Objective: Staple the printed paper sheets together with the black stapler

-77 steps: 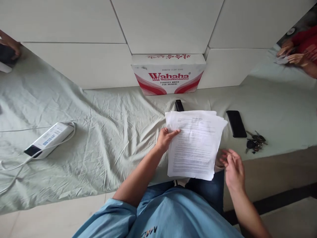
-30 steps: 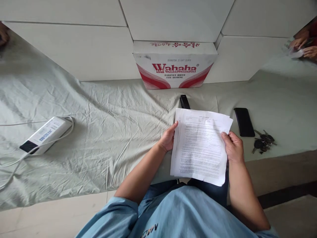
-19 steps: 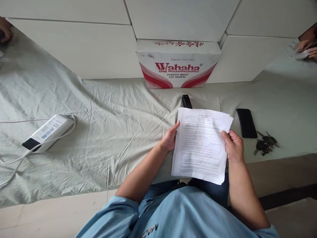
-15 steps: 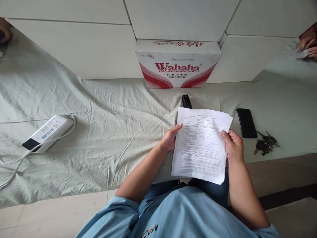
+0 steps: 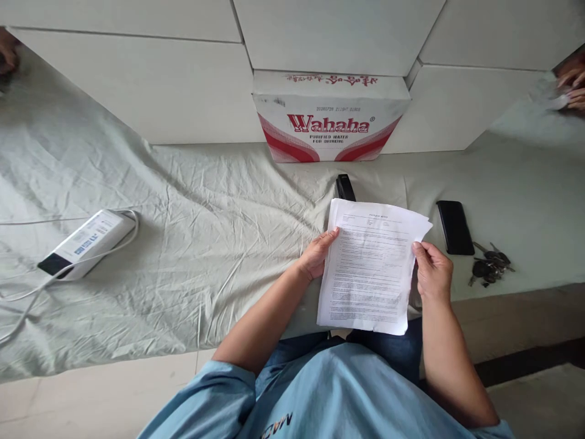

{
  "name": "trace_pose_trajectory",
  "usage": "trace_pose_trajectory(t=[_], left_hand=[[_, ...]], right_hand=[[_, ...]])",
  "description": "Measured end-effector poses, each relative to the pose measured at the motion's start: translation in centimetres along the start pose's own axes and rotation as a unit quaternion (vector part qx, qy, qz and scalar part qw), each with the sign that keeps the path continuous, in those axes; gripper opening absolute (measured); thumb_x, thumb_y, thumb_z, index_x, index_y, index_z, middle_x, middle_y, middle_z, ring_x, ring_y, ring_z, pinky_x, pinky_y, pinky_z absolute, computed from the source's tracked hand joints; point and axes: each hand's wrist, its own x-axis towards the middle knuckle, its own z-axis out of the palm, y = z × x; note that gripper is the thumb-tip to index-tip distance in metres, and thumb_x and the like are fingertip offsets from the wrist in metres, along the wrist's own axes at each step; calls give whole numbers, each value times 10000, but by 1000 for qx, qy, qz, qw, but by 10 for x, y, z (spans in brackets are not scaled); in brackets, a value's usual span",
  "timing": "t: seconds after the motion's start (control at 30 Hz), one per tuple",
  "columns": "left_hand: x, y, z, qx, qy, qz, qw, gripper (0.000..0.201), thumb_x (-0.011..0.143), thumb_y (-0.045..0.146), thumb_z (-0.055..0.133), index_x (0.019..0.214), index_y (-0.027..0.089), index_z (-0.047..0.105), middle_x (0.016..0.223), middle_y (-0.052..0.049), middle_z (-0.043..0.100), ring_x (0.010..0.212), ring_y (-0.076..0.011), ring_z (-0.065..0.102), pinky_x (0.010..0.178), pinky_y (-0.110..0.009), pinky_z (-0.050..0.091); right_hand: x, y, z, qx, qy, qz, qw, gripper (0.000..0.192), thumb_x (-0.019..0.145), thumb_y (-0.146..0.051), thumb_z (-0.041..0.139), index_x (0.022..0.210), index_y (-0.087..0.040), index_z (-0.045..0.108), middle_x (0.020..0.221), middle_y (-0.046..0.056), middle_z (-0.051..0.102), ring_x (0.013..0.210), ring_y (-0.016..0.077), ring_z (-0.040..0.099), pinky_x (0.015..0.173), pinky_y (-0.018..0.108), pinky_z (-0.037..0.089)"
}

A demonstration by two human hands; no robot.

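A stack of printed white papers [image 5: 370,268] is held above the front edge of a table draped in a pale green cloth [image 5: 205,231]. My left hand [image 5: 315,256] grips the stack's left edge, thumb on top. On the right edge, my right hand [image 5: 432,271] pinches the sheets. A black stapler [image 5: 344,186] lies on the cloth just beyond the papers' top edge, partly hidden by them.
A red and white Wahaha water carton [image 5: 331,119] stands against the white wall. A black phone [image 5: 454,227] and a bunch of keys [image 5: 489,270] lie to the right. A white power strip [image 5: 85,242] with cables is at the left. Other people's hands [image 5: 569,85] show at the far corners.
My right hand, which was free and away from the sheets, has come up and taken hold of the stack's right edge. The sheets now sit more squarely together.
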Motion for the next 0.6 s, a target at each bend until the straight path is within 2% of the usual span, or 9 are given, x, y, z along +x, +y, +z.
trace_pose_trajectory(t=[0.2, 0.37, 0.47, 0.53, 0.6], left_hand=[[-2, 0, 6, 9, 6, 17, 1000, 622, 749, 626, 993, 1082, 132, 813, 1089, -167, 863, 1078, -356, 827, 1044, -493, 655], [-3, 1, 8, 17, 2, 16, 1000, 677, 688, 631, 1026, 1082, 124, 812, 1077, -163, 862, 1030, -341, 833, 1012, -482, 669], [-2, 1, 7, 17, 1, 13, 1000, 678, 687, 636, 1024, 1077, 123, 813, 1078, -163, 863, 1024, -343, 834, 991, -474, 675], [-1, 0, 5, 16, 1, 12, 1000, 658, 718, 650, 1000, 1073, 127, 816, 1083, -169, 863, 1050, -353, 832, 1000, -476, 671], [1, 0, 3, 13, 3, 9, 1000, 628, 765, 660, 965, 1077, 135, 819, 1077, -172, 864, 1098, -371, 825, 1028, -484, 661]], right_hand=[[2, -9, -8, 19, 30, -2, 999, 474, 807, -647, 884, 935, -197, 815, 728, 18, 714, 618, 164, 601, 575, 309, 480], [2, -6, -8, 52, -6, 16, 998, 566, 751, -660, 923, 1087, -234, 766, 887, 25, 732, 755, 175, 644, 663, 307, 516], [1, -1, -6, 36, -21, 20, 999, 535, 684, -632, 974, 944, -222, 749, 780, -17, 667, 696, 146, 561, 660, 296, 456], [0, 0, -5, 15, -24, 15, 999, 489, 697, -615, 970, 842, -212, 733, 718, -32, 629, 664, 133, 514, 654, 297, 426], [0, -2, -6, 0, -27, 9, 1000, 467, 736, -625, 937, 828, -208, 747, 706, -31, 629, 650, 134, 499, 639, 301, 414]])
